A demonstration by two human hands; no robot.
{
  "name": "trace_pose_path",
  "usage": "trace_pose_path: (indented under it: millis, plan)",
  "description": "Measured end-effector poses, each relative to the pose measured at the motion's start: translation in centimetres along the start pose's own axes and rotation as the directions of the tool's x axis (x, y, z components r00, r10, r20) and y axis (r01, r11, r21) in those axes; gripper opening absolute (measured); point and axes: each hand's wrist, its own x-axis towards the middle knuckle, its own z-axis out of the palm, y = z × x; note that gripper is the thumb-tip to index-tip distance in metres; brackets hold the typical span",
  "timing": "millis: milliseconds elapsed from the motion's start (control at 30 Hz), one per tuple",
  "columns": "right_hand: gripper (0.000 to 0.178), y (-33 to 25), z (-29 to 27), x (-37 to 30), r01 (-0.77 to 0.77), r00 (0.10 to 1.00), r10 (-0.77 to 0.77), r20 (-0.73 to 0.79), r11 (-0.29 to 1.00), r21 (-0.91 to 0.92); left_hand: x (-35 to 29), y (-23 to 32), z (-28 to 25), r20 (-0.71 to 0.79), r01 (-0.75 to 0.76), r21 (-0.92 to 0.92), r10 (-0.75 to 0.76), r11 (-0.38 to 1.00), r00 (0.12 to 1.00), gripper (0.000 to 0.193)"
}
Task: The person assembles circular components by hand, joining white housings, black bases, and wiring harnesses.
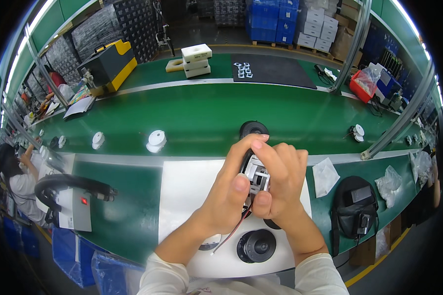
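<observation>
Both of my hands grip a small device with a white plastic inside and a black outer shell. My left hand wraps its left side, and my right hand closes round its right side. Both thumbs press near the open white part. A thin red and black wire hangs from the device, ending in a small white plug. Below my hands, a black round ribbed part lies on a white sheet. A white round part is half hidden by my left wrist. Another black round part sits beyond my fingers.
Several white round parts rest along the green conveyor belt. At left stands a grey box with a black hose; a person sits beyond it. A white cloth, a black bag and a plastic bag lie at right.
</observation>
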Motion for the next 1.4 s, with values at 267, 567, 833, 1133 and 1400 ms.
trace_pose_path:
  millis: [267, 567, 833, 1133, 1400]
  plan:
    - [0.056, 1.8, 0.2, 0.8, 0.207, 0.978, -0.200, -0.055, 0.950, 0.233, 0.1, 1.1, -0.3, 0.127, 0.024, -0.036, -0.020, 0.999, 0.992, 0.089]
    - [0.053, 3.1, 2.9, 0.9, 0.279, 0.940, -0.190, -0.283, 0.906, 0.319, 1.2, -0.4, 0.4, 0.158, 0.005, -0.178, 0.023, 0.984, 0.987, 0.106]
    - [0.056, 4.1, 2.7, -0.4, 0.140, 0.981, -0.112, -0.162, 0.975, 0.175, 1.1, -1.5, 0.4, -0.044, -0.026, -0.063, 0.023, 0.998, 0.999, 0.074]
    - [0.060, 4.5, 1.2, -0.1, 0.184, 0.965, -0.181, -0.191, 0.983, -0.005, 1.7, -1.5, -0.7, 0.041, -0.277, 0.065, 0.275, 0.959, 0.961, 0.075]
    - [0.056, 18.8, -1.9, -2.2, -0.168, 0.875, 0.434, 0.213, 0.686, -0.708, 1.3, 1.4, -3.7, -0.383, -0.292, -0.080, 0.242, 0.953, 0.892, 0.040]
